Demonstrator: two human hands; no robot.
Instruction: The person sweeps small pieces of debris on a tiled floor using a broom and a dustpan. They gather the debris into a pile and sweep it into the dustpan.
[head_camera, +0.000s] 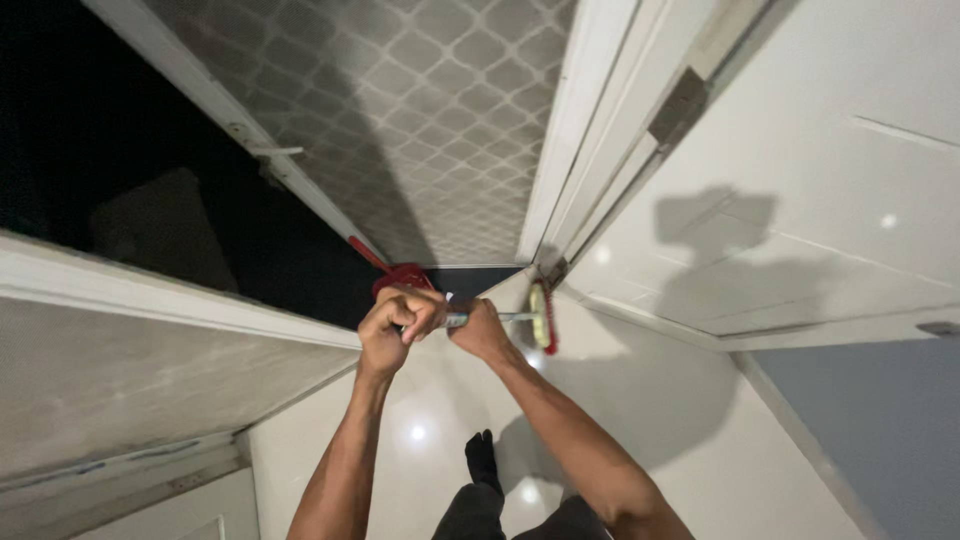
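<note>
Both my hands grip the metal handle of a flat mop (541, 316) held out ahead of me. My left hand (396, 325) is closed around the handle's near end. My right hand (478, 327) is closed on it just beyond. The mop's pale pad with a red edge rests on the glossy white floor (640, 420) at the foot of a white door frame (580, 130).
A red object (402, 276) with a long red handle lies by the doorway behind my left hand. A patterned grey panel (440, 110) fills the doorway ahead. A white door (800, 200) stands to the right, a dark opening (130, 150) to the left. My foot in a black sock (481, 462) is below.
</note>
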